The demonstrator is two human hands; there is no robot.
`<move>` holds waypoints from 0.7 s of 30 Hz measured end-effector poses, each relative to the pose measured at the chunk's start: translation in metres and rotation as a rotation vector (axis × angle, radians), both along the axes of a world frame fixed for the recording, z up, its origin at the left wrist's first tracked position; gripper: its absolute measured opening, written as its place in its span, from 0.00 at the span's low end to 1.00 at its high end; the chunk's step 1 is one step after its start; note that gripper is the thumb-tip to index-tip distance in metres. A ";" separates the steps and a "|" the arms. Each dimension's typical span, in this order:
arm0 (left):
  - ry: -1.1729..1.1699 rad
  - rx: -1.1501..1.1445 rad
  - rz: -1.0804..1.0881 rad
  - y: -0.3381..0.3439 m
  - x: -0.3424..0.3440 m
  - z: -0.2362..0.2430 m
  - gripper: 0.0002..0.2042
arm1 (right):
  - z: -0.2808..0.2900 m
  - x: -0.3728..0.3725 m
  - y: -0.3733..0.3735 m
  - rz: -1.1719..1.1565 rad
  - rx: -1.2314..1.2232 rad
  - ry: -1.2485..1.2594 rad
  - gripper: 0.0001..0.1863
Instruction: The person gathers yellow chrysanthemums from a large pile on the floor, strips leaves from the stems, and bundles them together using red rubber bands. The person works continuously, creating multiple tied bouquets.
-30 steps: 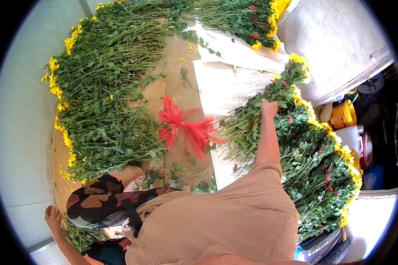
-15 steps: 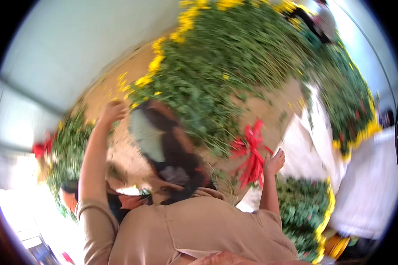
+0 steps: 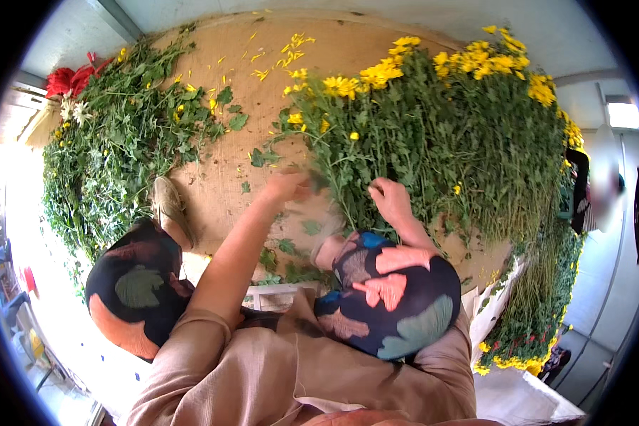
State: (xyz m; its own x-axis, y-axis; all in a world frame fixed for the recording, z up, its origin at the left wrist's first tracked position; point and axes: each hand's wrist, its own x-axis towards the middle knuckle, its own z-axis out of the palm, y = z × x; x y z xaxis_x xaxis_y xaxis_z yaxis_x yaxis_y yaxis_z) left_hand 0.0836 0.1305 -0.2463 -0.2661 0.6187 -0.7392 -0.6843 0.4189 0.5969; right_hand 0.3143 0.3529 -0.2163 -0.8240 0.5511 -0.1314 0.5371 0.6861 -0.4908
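Observation:
A broad pile of yellow chrysanthemums (image 3: pixel 440 135) lies on the tan ground, flower heads away from me and leafy stems toward me. My left hand (image 3: pixel 289 186) reaches to the pile's left edge; its fingers are smeared by motion beside a dark green blur. At the near edge of the stems is my right hand (image 3: pixel 392 202), fingers curled in with thumb and forefinger close together. Whatever it may hold is too small or hidden to make out. Between and below the hands, loose green leaves (image 3: pixel 285 246) lie scattered.
Left of me is a heap of leafy cuttings (image 3: pixel 121 135), with a red ribbon bunch (image 3: pixel 71 82) at its far end. More yellow flowers (image 3: pixel 529 341) lie at the right, near a blurred person (image 3: pixel 603 184). My patterned knees (image 3: pixel 397 298) and a shoe (image 3: pixel 169 202) frame the space.
My view has swung to the right and the hands have come inward, closer together at the stems. The red ribbon bundle near my right hand is out of sight.

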 end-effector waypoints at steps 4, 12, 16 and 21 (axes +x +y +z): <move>-0.059 -0.013 0.118 0.021 -0.015 -0.010 0.14 | -0.012 -0.083 -0.019 -0.056 0.035 -0.009 0.17; -0.115 -0.018 0.216 0.037 -0.030 -0.053 0.11 | -0.058 -0.063 -0.054 0.186 0.084 0.005 0.28; -0.143 0.088 0.194 0.058 -0.038 -0.037 0.11 | -0.030 -0.068 -0.051 0.271 -0.036 0.038 0.24; -0.097 -0.007 0.269 0.057 -0.042 -0.028 0.16 | -0.015 -0.074 -0.033 0.154 0.056 0.202 0.27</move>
